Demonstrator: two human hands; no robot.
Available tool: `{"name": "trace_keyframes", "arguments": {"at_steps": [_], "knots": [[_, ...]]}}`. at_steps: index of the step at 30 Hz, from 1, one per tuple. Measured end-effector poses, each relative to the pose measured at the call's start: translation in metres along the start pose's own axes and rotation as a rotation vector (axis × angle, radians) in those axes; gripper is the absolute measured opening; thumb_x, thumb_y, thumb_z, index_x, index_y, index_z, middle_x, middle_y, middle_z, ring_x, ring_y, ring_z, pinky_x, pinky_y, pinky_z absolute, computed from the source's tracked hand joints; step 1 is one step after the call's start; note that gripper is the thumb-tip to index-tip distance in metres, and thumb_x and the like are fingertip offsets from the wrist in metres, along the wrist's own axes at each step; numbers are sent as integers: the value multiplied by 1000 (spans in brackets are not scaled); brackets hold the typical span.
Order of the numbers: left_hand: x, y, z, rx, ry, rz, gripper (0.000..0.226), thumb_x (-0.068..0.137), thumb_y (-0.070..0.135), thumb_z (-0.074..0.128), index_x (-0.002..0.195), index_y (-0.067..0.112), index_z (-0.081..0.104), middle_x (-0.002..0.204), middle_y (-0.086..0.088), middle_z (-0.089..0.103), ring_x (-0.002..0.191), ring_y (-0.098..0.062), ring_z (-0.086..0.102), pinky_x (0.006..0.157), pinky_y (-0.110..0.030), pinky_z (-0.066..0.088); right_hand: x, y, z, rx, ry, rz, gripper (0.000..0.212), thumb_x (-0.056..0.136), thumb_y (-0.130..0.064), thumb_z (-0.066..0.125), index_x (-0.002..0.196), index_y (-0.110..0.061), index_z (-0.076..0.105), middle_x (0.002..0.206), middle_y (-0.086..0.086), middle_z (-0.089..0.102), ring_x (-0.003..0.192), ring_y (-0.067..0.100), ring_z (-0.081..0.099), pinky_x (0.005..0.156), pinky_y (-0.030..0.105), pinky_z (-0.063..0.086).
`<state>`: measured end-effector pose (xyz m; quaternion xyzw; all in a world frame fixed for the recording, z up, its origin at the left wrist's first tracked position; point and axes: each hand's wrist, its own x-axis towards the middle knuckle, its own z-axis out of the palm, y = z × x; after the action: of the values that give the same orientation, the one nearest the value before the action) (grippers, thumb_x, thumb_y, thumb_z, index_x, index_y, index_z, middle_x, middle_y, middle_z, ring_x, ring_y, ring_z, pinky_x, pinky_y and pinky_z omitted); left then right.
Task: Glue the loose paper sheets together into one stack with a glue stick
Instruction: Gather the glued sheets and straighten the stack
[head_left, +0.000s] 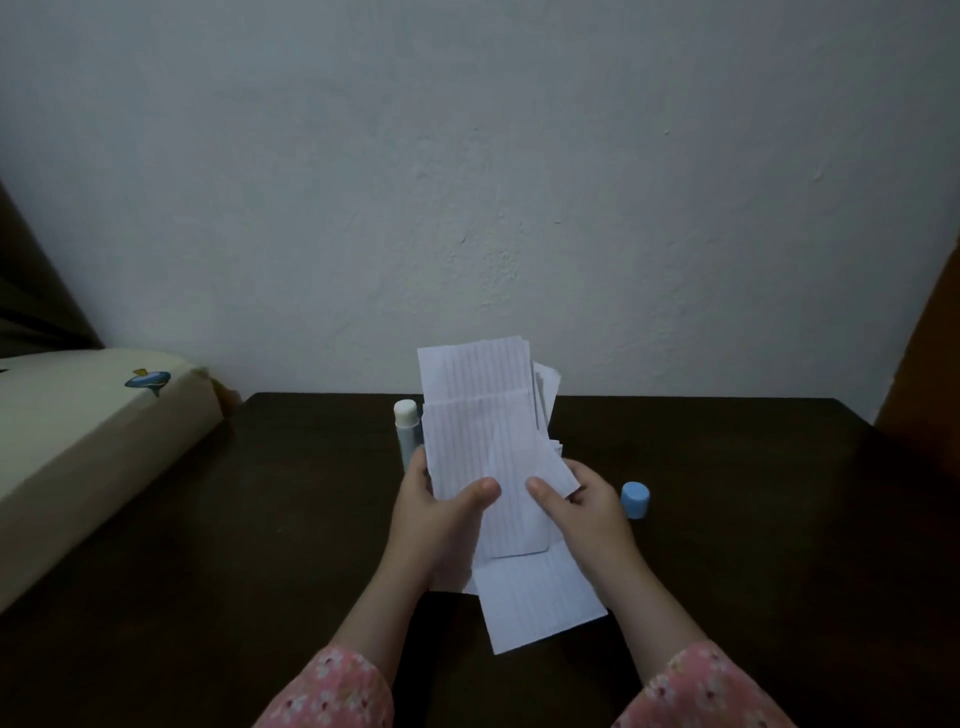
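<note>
Both hands hold up a bundle of lined white paper sheets (478, 431) over the dark table (260, 519). My left hand (441, 514) grips the bundle's left edge, thumb on the front sheet. My right hand (582, 509) pinches the lower right part, thumb on top. Another lined sheet (540, 597) lies flat on the table under my wrists. The uncapped glue stick (406, 431) stands upright just left of the bundle, partly hidden by it. Its light blue cap (635, 500) sits on the table right of my right hand.
A cream box or padded edge with a small blue picture (104, 431) lies along the table's left side. A plain wall (467, 182) rises directly behind the table. A brown wooden surface (930, 364) stands at the far right.
</note>
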<state>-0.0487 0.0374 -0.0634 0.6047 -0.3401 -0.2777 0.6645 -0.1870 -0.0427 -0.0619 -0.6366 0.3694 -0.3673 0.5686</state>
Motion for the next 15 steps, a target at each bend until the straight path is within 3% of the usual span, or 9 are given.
{"name": "trace_keyframes", "arguments": {"at_steps": [3, 5, 8, 12, 15], "knots": [[3, -2, -3, -3, -26, -10, 46, 75, 27, 79, 115, 28, 57, 110, 5, 68, 99, -14, 67, 82, -41, 57, 5, 1, -5, 71, 72, -37, 18, 88, -22, 65, 100, -33, 56, 96, -13, 63, 89, 1, 61, 60, 14, 43], [5, -1, -5, -47, -38, -23, 37, 79, 25, 74, 113, 23, 58, 109, 1, 70, 95, -13, 69, 82, -41, 57, 8, 1, -8, 72, 71, -31, 22, 88, -22, 66, 106, -29, 57, 100, -12, 63, 92, 2, 60, 62, 14, 43], [9, -2, -10, -105, -97, -35, 45, 81, 13, 72, 119, 27, 52, 106, 3, 71, 97, -16, 69, 77, -39, 57, 12, 6, -10, 59, 55, 13, 32, 89, -22, 65, 119, -26, 56, 103, -11, 62, 92, 1, 58, 63, 18, 43], [9, -4, -12, -56, -141, -65, 34, 82, 13, 70, 112, 24, 58, 101, 7, 72, 93, -11, 69, 71, -29, 57, 12, 12, -12, 63, 44, 8, 25, 89, -20, 65, 111, -27, 57, 102, -11, 62, 91, 2, 58, 64, 19, 44], [9, -7, -13, -4, -142, -102, 30, 83, 17, 71, 111, 18, 61, 105, 1, 71, 95, -14, 69, 83, -40, 55, 13, 11, -17, 101, 24, 18, 21, 88, -15, 66, 96, -32, 57, 100, -8, 63, 91, 8, 62, 64, 23, 47]]}}
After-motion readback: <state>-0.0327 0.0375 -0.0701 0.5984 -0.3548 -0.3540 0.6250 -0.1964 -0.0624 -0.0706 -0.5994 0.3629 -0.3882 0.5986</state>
